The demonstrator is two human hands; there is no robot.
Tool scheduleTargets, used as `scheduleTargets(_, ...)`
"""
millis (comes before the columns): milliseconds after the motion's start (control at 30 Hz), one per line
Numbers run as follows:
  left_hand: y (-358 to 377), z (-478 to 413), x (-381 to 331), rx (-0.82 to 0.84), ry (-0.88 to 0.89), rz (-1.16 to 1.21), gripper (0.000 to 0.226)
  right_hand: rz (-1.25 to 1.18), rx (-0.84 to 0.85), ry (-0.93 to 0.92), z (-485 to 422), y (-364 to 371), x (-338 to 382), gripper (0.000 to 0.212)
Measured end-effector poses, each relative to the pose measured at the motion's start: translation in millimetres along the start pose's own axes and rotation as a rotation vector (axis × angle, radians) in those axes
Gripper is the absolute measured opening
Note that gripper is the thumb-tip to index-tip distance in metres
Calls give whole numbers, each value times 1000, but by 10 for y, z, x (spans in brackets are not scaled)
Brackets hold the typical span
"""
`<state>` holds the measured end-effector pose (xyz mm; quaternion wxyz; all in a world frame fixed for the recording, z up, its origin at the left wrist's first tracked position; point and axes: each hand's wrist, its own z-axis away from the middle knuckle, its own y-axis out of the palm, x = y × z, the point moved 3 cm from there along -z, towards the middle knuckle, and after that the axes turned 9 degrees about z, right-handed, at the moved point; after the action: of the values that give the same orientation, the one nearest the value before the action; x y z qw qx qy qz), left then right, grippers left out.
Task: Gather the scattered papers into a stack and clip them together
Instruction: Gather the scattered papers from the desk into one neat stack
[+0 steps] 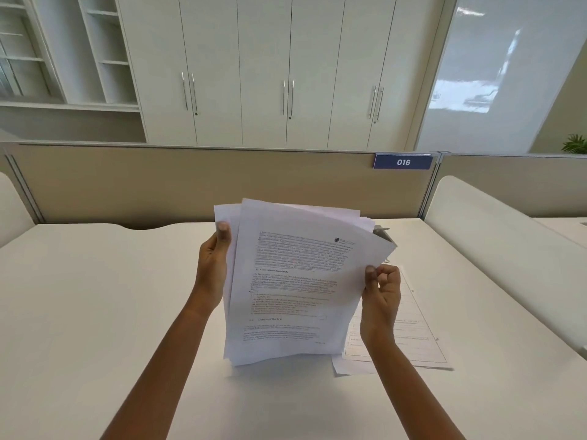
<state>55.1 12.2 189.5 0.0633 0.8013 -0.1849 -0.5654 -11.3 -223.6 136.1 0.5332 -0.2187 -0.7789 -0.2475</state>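
Both hands, left hand (213, 262) and right hand (381, 292), grip an uneven stack of papers (295, 281) above the bench (95, 296); more sheets (409, 331) remain ungathered, clipping apparently still ahead.

White "016" on blue nameplate (403, 162) atop desk partition (190, 182), printed page text illegible

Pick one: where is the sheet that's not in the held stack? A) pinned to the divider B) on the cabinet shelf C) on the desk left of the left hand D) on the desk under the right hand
D: a printed sheet lies flat on the desk under and behind the right hand, while both hands, the left hand included, hold the stack of papers upright.
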Motion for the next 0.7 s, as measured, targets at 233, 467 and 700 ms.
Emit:
scheduleTargets(233, -24, 41, 46, 2, -9, -2, 37, -89, 111, -30, -33, -20, -28, 11)
scheduleTargets(467, -14, 180, 150, -5, -1, 63, 75, -3, 159, -36, 25, 110, 38, 25)
scheduleTargets(700, -92, 280, 404, -68, -77, -44, 80, 1, 205, -18, 54, 76, -68, 44)
